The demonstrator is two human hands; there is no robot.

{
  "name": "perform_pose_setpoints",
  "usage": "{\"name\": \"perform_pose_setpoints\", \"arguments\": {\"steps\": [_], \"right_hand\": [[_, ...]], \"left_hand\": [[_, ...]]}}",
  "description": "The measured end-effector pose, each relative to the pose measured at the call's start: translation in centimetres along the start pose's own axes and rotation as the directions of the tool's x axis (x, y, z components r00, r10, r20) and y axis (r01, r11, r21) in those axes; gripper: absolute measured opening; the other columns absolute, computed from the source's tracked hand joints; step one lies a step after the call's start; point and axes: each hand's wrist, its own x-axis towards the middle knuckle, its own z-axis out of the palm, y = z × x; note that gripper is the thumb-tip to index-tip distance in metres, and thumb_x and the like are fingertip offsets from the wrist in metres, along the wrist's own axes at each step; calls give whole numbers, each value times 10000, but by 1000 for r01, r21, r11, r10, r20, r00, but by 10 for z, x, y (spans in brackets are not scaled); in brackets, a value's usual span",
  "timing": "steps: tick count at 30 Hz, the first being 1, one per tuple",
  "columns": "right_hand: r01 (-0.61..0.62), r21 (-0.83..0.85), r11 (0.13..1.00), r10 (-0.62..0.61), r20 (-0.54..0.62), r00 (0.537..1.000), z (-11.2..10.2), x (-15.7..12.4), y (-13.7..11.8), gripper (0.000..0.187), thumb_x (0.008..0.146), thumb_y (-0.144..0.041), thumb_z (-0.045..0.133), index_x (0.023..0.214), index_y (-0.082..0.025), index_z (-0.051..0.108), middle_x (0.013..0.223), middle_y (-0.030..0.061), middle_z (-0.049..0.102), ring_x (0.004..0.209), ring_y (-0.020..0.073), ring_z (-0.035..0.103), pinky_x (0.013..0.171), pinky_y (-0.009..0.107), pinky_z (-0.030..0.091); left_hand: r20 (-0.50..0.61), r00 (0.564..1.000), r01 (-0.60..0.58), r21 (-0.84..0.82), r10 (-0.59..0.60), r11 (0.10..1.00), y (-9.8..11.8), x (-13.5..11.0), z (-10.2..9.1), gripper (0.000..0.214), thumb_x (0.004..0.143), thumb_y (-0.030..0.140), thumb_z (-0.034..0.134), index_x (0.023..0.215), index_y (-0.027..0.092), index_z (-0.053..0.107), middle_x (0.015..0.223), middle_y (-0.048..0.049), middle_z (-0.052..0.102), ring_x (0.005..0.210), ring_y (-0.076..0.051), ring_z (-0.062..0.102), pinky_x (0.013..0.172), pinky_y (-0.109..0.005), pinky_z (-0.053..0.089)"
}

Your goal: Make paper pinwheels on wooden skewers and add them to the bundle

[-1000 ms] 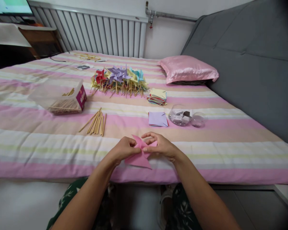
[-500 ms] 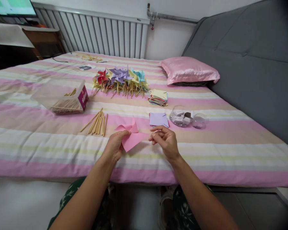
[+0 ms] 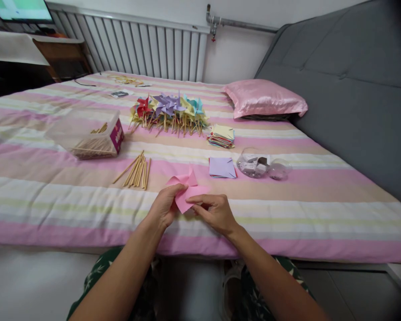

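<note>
A pink paper pinwheel sheet (image 3: 184, 203), partly folded, is held above the near side of the bed. My left hand (image 3: 167, 205) pinches it at its middle, thumb on top. The fingertips of my right hand (image 3: 215, 211) are closed on its lower right corner. To the left lie several loose wooden sticks (image 3: 138, 171). Just beyond my right hand rests a small stack of purple and other paper squares (image 3: 222, 167) with slits at the corners. A taller stack of coloured squares (image 3: 221, 136) sits behind it.
Finished pinwheels (image 3: 169, 111) lie in a pile farther back. A clear box (image 3: 96, 138) of sticks stands at left. At right are a round clear container (image 3: 253, 164) with small items and its lid (image 3: 279, 169). A pink pillow (image 3: 265, 99) lies near the grey headboard (image 3: 337, 76).
My right hand has moved left and down, from beside the pink paper onto its lower right corner. My left hand keeps its pinch on the paper, shifted slightly right.
</note>
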Motion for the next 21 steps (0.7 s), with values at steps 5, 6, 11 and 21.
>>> {"name": "perform_pose_setpoints", "arguments": {"steps": [5, 6, 11, 21], "right_hand": [[-77, 165, 983, 85, -39, 996, 5, -1, 0, 188, 755, -366, 666, 901, -268, 731, 802, 29, 730, 612, 186, 666, 593, 313, 535], [-95, 206, 974, 107, -45, 993, 5, 0, 0, 189, 747, -376, 675, 885, -261, 733, 807, 32, 728, 597, 184, 665, 574, 310, 535], [-119, 254, 960, 159, -142, 977, 7, 2, -5, 190, 748, -404, 672, 796, -227, 720, 758, 35, 701, 545, 166, 640, 519, 291, 512], [-81, 100, 992, 110, -339, 934, 4, 4, -9, 194, 770, -402, 647, 723, -226, 713, 918, 92, 657, 1063, 241, 573, 633, 269, 524]], "left_hand": [[7, 1000, -21, 22, 21, 1000, -1, 0, 0, 160, 518, 134, 709, 636, 124, 601, 534, 25, 571, 490, -95, 489, 490, -223, 369], [14, 999, -32, 33, 32, 999, -1, 0, -1, 154, 521, 144, 712, 623, 127, 597, 532, 27, 566, 488, -92, 483, 492, -223, 364], [0, 995, -103, 105, 103, 989, -2, -2, -1, 171, 537, 197, 723, 551, 137, 563, 484, 49, 509, 467, -72, 429, 486, -213, 326], [-19, 949, -292, 331, 316, 897, -7, -11, 8, 224, 566, 294, 727, 497, 135, 584, 470, 39, 497, 472, -71, 409, 494, -210, 309]]}}
